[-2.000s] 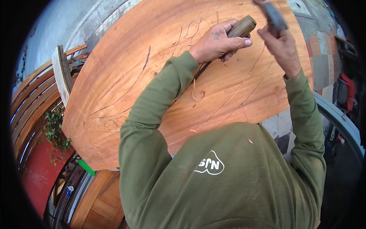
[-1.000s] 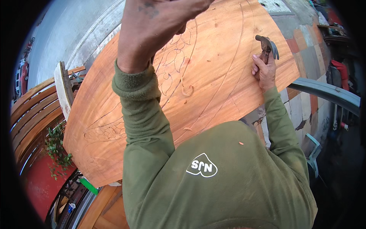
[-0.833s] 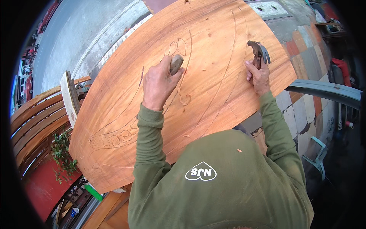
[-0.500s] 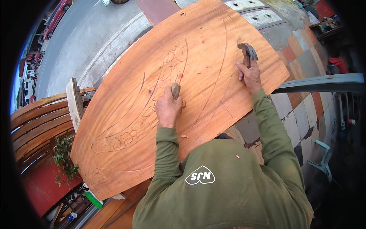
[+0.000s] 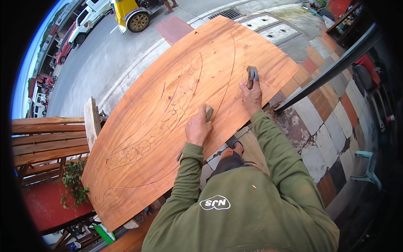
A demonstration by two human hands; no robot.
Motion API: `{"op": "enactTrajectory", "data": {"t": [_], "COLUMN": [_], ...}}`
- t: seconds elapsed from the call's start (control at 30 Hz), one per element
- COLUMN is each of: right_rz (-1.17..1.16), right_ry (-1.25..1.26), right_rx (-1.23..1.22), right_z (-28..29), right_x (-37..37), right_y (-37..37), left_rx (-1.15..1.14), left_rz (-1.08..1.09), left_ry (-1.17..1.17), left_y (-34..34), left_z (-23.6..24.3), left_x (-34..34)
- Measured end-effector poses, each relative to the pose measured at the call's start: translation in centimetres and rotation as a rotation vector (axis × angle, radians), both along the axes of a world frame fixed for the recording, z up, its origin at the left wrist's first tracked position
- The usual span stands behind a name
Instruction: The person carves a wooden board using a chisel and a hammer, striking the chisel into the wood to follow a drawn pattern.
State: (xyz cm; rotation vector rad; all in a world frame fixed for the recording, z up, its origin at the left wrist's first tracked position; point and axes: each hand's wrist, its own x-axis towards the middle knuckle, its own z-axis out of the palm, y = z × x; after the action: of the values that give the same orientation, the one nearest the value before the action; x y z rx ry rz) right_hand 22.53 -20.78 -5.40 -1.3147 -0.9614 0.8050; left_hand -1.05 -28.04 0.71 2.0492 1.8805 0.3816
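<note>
1 board: heavy and stiff, we judge; hold by its edges. 1 chisel over the board's near side, left hand curled round it. 1 hammer, likely head-heavy, towards the board's right end, right hand wrapped round it.

The left arm and right arm, both sleeved in olive-green cloth, are stretched forward. The bare left hand is clenched; the bare right hand, likewise curled, is held farther ahead.
</note>
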Motion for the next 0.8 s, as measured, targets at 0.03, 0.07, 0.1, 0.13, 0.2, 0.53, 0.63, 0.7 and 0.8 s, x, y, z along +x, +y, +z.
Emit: {"op": "enactTrajectory", "data": {"t": [0.03,0.07,0.1,0.13,0.2,0.53,0.63,0.7,0.8], "right_rz": [-0.006,-0.015,-0.029,0.001,-0.004,-0.065,-0.059,-0.066,-0.1], "right_ry": [-0.001,0.001,0.009,0.048,0.02,-0.043,-0.012,-0.04,-0.058], "right_rx": [0.01,0.001,-0.013,0.02,0.009,-0.105,-0.088,-0.094,-0.137], "right_z": [0.0,0.2,0.3,0.3,0.8,1.6,2.1,2.8,3.0], "right_x": [-0.5,-1.6,-2.2,-2.2,-2.2,-1.8,-3.5,-3.7,-2.6], "right_y": [-0.7,-1.6,-2.4,-2.5,-2.3,-2.2,-2.3,-2.5,-2.7], "left_rx": [-0.022,-0.018,-0.02,-0.049,-0.078,0.104,0.21,0.321,0.319], "left_rz": [-0.055,-0.108,-0.167,-0.218,-0.272,0.336,0.355,0.428,0.475], "left_ry": [-0.026,-0.04,-0.048,-0.139,-0.228,-0.079,0.03,0.209,0.26], "left_y": [-2.2,-4.5,-7.0,-9.4,-13.4,-14.9,-12.3,-10.8,-7.6], "left_z": [0.0,0.0,0.3,0.6,1.6,5.0,1.1,-0.5,-1.4], "left_x": [0.0,-0.1,-0.2,0.0,-0.5,-15.4,-25.4,-30.6,-35.2]}}
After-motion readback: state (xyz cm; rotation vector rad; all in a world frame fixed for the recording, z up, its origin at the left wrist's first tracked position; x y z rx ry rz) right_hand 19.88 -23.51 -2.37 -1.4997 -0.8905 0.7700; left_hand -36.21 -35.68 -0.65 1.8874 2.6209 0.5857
